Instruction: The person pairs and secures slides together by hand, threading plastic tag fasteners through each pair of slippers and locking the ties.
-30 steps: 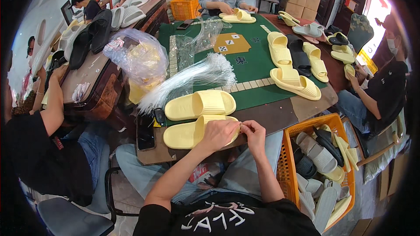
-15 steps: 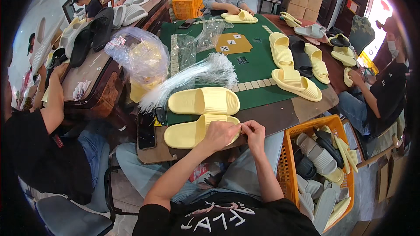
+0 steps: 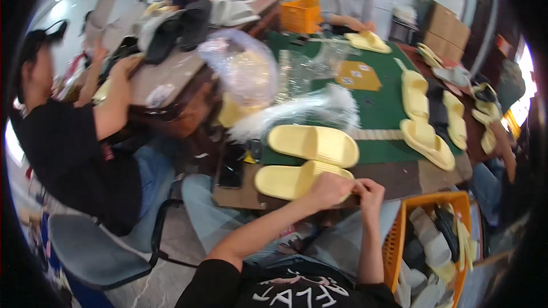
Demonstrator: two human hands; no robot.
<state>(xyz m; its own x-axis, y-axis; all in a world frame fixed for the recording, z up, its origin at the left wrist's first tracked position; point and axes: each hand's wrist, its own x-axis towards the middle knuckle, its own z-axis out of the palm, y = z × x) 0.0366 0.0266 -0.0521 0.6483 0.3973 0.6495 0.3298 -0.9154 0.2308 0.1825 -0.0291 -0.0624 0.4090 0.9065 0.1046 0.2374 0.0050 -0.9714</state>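
Two pale yellow slippers lie side by side at the table's near edge, toes to the right: the farther slipper point(image 3: 313, 144) is fully visible, and the nearer slipper point(image 3: 282, 181) is partly covered by my left hand point(image 3: 333, 189). That hand rests over the nearer slipper's toe end, fingers closed. Just right of it, my right hand point(image 3: 371, 193) is also closed, its fingertips meeting the left ones in a pinch. Whatever is between them is too small and blurred to name. Beyond the slippers lies a bundle of thin whitish plastic strands point(image 3: 308, 111).
A black phone point(image 3: 230, 166) lies left of the slippers. Clear plastic bags point(image 3: 242, 65) sit behind it. More yellow slippers and a dark one point(image 3: 437, 105) stand on the table's right. An orange crate point(image 3: 394, 245) of slippers is by my right leg. Co-workers sit around.
My view has turned left, so the table appears farther right and is blurred. My hands stay pinched together beside the nearer slipper. More of the co-worker at left shows, with a slipper held up.
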